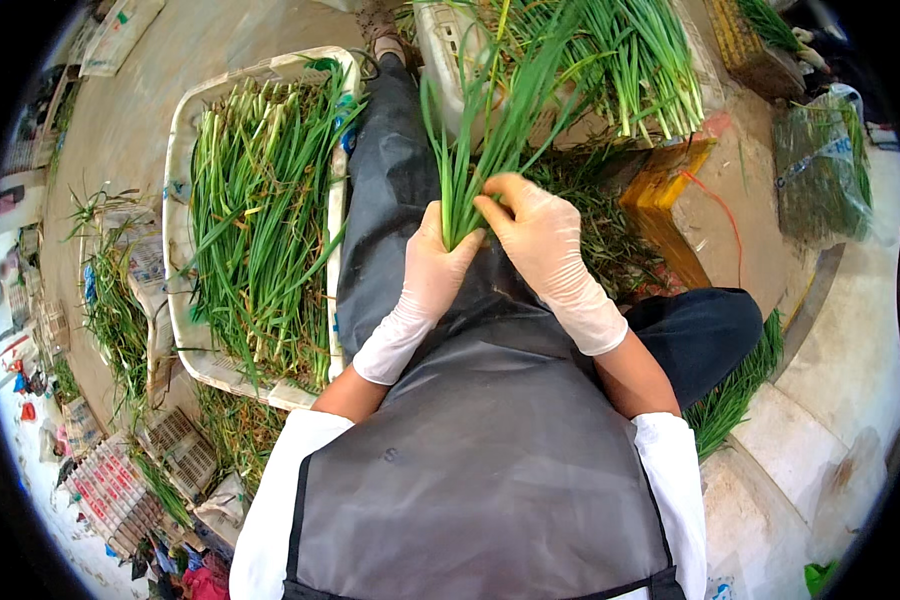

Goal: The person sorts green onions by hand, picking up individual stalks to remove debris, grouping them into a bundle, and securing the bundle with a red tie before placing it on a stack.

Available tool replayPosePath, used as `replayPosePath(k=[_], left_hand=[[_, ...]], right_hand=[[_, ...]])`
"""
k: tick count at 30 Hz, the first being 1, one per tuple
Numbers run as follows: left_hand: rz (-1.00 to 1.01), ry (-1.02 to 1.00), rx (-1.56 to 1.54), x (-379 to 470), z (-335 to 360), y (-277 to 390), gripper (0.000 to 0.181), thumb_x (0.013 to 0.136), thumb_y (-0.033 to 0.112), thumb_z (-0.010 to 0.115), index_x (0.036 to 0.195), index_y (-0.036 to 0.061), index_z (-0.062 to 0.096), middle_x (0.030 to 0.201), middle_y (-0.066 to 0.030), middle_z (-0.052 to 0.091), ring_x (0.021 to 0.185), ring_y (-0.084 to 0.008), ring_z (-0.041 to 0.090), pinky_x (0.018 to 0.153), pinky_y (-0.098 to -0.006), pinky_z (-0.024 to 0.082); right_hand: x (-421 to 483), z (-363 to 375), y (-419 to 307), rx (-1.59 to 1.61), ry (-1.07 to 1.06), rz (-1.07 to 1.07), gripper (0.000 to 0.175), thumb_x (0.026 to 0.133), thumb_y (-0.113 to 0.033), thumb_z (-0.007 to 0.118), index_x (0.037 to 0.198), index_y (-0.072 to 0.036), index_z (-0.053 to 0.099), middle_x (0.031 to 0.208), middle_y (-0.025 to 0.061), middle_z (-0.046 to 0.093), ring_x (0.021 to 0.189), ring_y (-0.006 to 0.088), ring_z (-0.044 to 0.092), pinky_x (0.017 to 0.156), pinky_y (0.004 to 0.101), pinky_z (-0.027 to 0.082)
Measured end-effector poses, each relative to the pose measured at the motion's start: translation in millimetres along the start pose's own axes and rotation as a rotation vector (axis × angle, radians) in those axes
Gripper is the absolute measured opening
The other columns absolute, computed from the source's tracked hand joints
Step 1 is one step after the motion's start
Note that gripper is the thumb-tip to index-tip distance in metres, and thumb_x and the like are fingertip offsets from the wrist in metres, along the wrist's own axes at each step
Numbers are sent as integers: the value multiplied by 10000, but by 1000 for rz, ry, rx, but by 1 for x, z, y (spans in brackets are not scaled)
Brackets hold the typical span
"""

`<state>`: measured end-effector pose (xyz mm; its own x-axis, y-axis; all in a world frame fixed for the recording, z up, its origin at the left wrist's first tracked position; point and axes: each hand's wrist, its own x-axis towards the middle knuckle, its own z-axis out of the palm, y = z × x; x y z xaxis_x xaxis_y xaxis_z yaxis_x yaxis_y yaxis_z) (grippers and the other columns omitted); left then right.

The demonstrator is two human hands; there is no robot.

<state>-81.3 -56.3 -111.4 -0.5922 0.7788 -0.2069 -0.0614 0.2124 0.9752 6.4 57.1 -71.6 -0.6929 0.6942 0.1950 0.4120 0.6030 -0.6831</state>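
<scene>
Just above my lap, my left hand (439, 259), in a thin whitish glove, grips a small bunch of long green leafy stalks (469, 180), perhaps garlic chives or scallions, near its lower end. The blades fan upward and away from me. My right hand (532, 225), gloved alike, is bent at the bunch's right side, thumb and fingertips touching the blades; whether they pinch any is unclear. Beside my leg on the left, a white plastic crate (176, 247) holds a thick pile of similar stalks (262, 217) with pale ends.
Ahead, more stalks (637, 67) lie on a white crate (446, 52). Loose leaves (607, 217) cover the floor beside a yellow-edged block (664, 187). A clear plastic bag of greens (825, 172) is at right. More greens (742, 390) lie by my bent knee; other crates (112, 487) stand at lower left.
</scene>
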Motion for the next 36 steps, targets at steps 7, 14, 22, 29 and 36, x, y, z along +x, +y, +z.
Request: replayPosePath(k=[7,14,22,29,36], left_hand=[[-337,-72,-343,-8,-34,11,179,879,99,615,1018,20,536,817,-86,649,527,-62,475,487,-219,391],[-482,-136,-985,-2,-36,13,207,950,203,537,1030,13,548,971,-142,651,654,-127,562,573,-235,455],[-496,-50,-849,17,9,12,259,970,296,501,1038,54,565,887,-32,598,743,-135,571,671,-271,482],[-281,-21,-571,20,27,7,312,969,334,507,1088,50,547,916,-14,569,797,-95,531,674,-231,452],[-273,-36,-545,26,42,6,361,980,402,455,983,56,558,808,0,560,677,-77,514,580,-223,428]], right_hand=[[48,-63,108,68,450,367,234,863,-247,612,913,-29,681,799,130,688,688,242,645,654,341,489],[-21,-44,69,60,-210,377,506,831,-387,645,1179,-24,587,1064,182,643,989,298,621,869,371,475],[-18,11,4,630,20,350,119,863,-86,633,909,24,640,897,82,661,807,157,624,767,263,482],[-21,6,17,638,56,271,302,847,-131,667,1094,21,581,1040,86,619,979,176,580,879,287,451],[-24,-3,13,884,65,553,141,891,-121,604,898,20,596,833,57,621,753,126,575,706,261,460]])
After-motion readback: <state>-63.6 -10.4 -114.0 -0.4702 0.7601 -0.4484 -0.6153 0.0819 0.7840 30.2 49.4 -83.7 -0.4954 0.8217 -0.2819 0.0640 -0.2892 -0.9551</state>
